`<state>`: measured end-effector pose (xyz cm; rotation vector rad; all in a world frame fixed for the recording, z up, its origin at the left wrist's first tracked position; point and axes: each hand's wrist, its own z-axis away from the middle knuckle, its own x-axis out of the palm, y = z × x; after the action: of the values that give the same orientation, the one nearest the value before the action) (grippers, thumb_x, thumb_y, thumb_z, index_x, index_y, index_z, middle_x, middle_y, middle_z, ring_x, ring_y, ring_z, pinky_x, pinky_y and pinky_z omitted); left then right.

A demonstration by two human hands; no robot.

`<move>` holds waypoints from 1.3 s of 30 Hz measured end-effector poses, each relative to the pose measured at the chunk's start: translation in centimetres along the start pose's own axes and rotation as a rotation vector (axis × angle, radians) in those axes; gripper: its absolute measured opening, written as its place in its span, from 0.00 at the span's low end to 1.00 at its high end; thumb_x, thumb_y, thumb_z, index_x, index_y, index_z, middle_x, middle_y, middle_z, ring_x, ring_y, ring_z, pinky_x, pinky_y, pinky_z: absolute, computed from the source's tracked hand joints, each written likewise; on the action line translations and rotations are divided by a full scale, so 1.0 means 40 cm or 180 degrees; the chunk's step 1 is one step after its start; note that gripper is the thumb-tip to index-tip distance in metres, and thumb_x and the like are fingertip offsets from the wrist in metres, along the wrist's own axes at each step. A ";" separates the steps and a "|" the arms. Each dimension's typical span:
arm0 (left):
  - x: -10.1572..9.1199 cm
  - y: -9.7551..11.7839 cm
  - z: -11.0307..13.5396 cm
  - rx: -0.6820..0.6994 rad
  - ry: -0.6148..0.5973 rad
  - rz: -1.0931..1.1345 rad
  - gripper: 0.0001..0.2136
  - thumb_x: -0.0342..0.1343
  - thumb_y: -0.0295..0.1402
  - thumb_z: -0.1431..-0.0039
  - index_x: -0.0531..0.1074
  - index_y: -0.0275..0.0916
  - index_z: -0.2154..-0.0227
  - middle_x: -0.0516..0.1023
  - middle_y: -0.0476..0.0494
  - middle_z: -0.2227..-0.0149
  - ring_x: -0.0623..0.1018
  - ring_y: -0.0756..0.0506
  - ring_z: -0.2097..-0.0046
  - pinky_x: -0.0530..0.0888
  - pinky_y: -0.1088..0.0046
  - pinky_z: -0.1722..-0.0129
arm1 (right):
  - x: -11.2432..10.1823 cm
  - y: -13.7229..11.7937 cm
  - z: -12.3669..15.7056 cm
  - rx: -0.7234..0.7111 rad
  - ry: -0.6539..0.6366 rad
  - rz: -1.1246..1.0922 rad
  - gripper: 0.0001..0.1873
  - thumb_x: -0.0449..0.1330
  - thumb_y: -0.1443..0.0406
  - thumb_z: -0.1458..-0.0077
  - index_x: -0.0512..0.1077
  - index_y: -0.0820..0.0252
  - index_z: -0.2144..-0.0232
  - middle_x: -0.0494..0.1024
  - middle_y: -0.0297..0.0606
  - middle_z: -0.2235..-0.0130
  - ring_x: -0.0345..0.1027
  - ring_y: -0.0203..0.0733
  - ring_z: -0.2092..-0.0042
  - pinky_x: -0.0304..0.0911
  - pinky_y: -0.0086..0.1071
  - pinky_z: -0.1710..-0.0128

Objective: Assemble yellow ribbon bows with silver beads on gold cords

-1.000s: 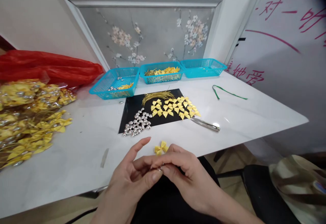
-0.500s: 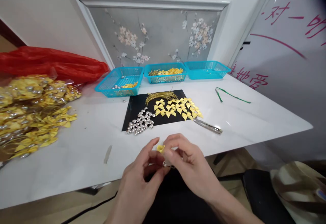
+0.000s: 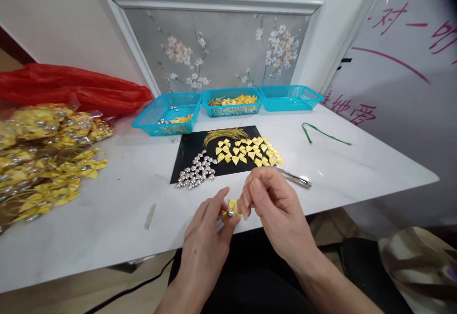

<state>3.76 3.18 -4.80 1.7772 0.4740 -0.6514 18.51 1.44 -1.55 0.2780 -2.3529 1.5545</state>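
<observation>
My left hand (image 3: pixel 204 242) is closed at the table's front edge, its thumb and fingertips pinching a yellow ribbon bow (image 3: pixel 233 204) with a shiny silver bead (image 3: pixel 231 213) at its middle. Just right of the bow is my right hand (image 3: pixel 280 216), its thumb and fingers pressed together; whatever they may hold is hidden. Beyond the hands lies a black mat (image 3: pixel 185 147) with loose silver beads (image 3: pixel 196 171), rows of yellow bows (image 3: pixel 250 151) and a bundle of gold cords (image 3: pixel 225 134).
A folding knife (image 3: pixel 298 178) lies right of the mat. Behind stand three blue baskets (image 3: pixel 167 131), some with bows and beads. Bagged yellow bow pieces (image 3: pixel 53 161) and a red bag (image 3: pixel 71 85) fill the left side. A green ribbon (image 3: pixel 326 133) rests at the right.
My right hand has lifted up and right, away from my left fingers. The bow has turned, and its silver bead now shows in my left hand.
</observation>
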 end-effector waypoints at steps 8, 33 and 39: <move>-0.061 -0.010 -0.033 -0.0095 -0.0237 -0.0109 0.13 0.64 0.37 0.48 0.80 0.44 0.58 0.79 0.42 0.52 0.81 0.36 0.53 0.76 0.58 0.52 | 0.004 0.006 -0.017 0.0082 -0.0112 -0.0237 0.09 0.57 0.57 0.30 0.68 0.54 0.63 0.68 0.26 0.74 0.66 0.32 0.74 0.66 0.30 0.70; -0.092 0.041 -0.038 -0.0844 -0.0534 0.1831 0.08 0.68 0.40 0.48 0.83 0.43 0.68 0.85 0.48 0.70 0.81 0.47 0.68 0.80 0.75 0.65 | 0.034 -0.098 0.014 0.0054 -0.0342 -0.1256 0.08 0.56 0.63 0.28 0.73 0.53 0.62 0.65 0.25 0.75 0.58 0.28 0.76 0.63 0.24 0.71; -0.125 0.036 -0.005 -0.1036 0.0251 0.2192 0.10 0.75 0.40 0.55 0.83 0.47 0.69 0.86 0.52 0.69 0.83 0.50 0.68 0.80 0.83 0.66 | 0.026 -0.127 0.095 0.0154 -0.0377 -0.0946 0.06 0.55 0.64 0.28 0.73 0.50 0.58 0.70 0.29 0.71 0.57 0.27 0.78 0.62 0.23 0.77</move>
<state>0.84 2.98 -0.51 1.5196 -0.0030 -0.0156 18.63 -4.04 1.80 0.7137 -2.2354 1.4866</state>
